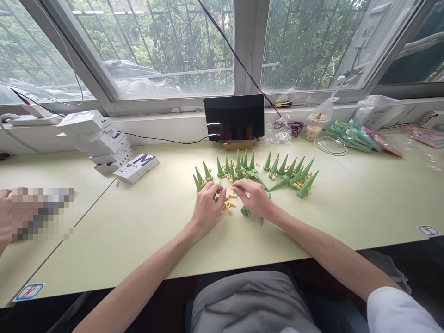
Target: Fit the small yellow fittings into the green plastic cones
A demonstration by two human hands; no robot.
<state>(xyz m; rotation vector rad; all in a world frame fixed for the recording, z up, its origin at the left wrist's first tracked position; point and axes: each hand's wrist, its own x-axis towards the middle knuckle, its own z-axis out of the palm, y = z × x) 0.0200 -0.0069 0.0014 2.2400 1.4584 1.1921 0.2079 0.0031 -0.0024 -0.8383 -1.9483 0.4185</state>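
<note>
My right hand (255,198) pinches a small yellow plastic piece (231,187) between thumb and fingertips, its thin end pointing left. Facing it closely, my left hand (207,204) has its fingers closed together; what they hold, if anything, is too small to make out. Loose yellow pieces (229,204) lie on the table just below the gap between my hands. Beyond both hands stand several green cone-shaped spikes (239,165), many with yellow pieces at their bases. More green spikes (306,185) cluster to the right. One green spike (245,211) lies partly hidden beneath my right hand.
A dark screen (235,118) stands against the window ledge. White boxes (104,143) are stacked at left, a single box (136,168) beside them. Another person's hand (7,215) is at the left edge. A bagged cup (315,124) and wrapped packets (360,136) sit back right.
</note>
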